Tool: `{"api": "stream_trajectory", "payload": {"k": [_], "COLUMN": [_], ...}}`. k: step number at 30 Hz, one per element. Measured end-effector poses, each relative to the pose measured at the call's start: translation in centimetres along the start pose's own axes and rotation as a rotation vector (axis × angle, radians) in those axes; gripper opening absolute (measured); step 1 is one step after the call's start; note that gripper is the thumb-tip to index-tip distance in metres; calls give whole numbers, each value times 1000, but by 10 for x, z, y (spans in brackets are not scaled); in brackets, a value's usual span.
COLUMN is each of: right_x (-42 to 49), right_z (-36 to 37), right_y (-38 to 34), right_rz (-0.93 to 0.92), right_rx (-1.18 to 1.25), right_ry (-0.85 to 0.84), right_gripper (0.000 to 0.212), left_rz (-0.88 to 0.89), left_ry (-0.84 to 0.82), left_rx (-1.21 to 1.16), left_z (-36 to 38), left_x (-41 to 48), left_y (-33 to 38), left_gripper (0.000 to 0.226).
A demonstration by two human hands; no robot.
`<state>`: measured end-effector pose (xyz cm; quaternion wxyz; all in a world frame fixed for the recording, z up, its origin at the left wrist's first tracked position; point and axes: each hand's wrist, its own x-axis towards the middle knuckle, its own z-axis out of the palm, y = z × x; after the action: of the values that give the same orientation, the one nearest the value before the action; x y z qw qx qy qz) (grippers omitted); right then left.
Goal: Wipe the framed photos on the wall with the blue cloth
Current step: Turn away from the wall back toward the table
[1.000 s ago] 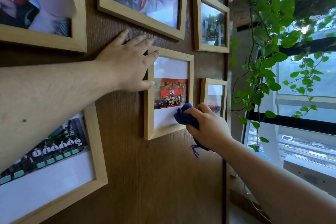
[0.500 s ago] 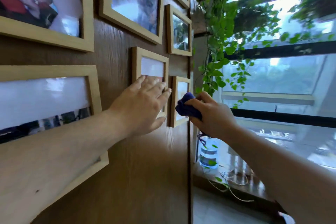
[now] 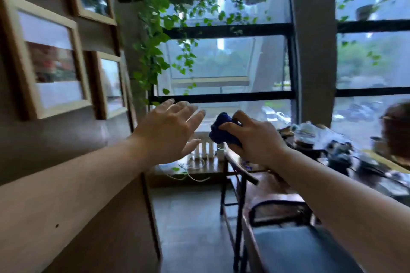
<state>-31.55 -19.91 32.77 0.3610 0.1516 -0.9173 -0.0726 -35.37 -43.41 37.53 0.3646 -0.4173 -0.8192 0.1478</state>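
Head view, blurred with motion: both hands are out in the air in front of the window (image 3: 221, 62), clear of the wooden wall (image 3: 66, 139). Left hand (image 3: 165, 133) is spread wide, fingers fanned, holding nothing. Right hand (image 3: 255, 137) is clenched round the blue cloth (image 3: 218, 129) — bunched into a ball, poking out past the fingertips. Framed photos (image 3: 53, 62) hang on the wall at left, well apart from the cloth — trailing green vines (image 3: 155, 40) dangle beside them.
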Motion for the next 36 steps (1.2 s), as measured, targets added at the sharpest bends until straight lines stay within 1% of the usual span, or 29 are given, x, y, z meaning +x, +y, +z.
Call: {"api": "stream_trajectory", "payload": {"k": [3, 9, 13, 21, 24, 27, 29, 33, 36], "right_x": [-57, -175, -258, -445, -516, -587, -620, -682, -724], "right_z": [-7, -13, -19, -47, -59, -70, -75, -91, -101], "right_y": [22, 52, 74, 106, 110, 112, 111, 113, 120], "right_rz": [96, 285, 392, 705, 835, 958, 1002, 1114, 1194], "right_rx": [-13, -34, -52, -110, -112, -120, -133, -140, -189], "right_ry": [-64, -135, -189, -261, -319, -396, -441, -448, -479], "right_gripper": [41, 38, 40, 37, 41, 40, 38, 43, 42], "left_rz": [74, 214, 339, 546, 606, 690, 717, 797, 827], "left_ry": [42, 71, 13, -70, -118, -163, -183, -223, -272], "left_rx": [-120, -342, -426, -581, -617, -656, -664, -692, -722], "left_z": [10, 33, 47, 43, 41, 39, 38, 41, 47], "left_x": [20, 52, 75, 101, 99, 94, 91, 84, 81], "left_y": [47, 151, 229, 405, 468, 531, 556, 608, 641], "left_gripper": [63, 60, 61, 63, 69, 68, 64, 64, 63]}}
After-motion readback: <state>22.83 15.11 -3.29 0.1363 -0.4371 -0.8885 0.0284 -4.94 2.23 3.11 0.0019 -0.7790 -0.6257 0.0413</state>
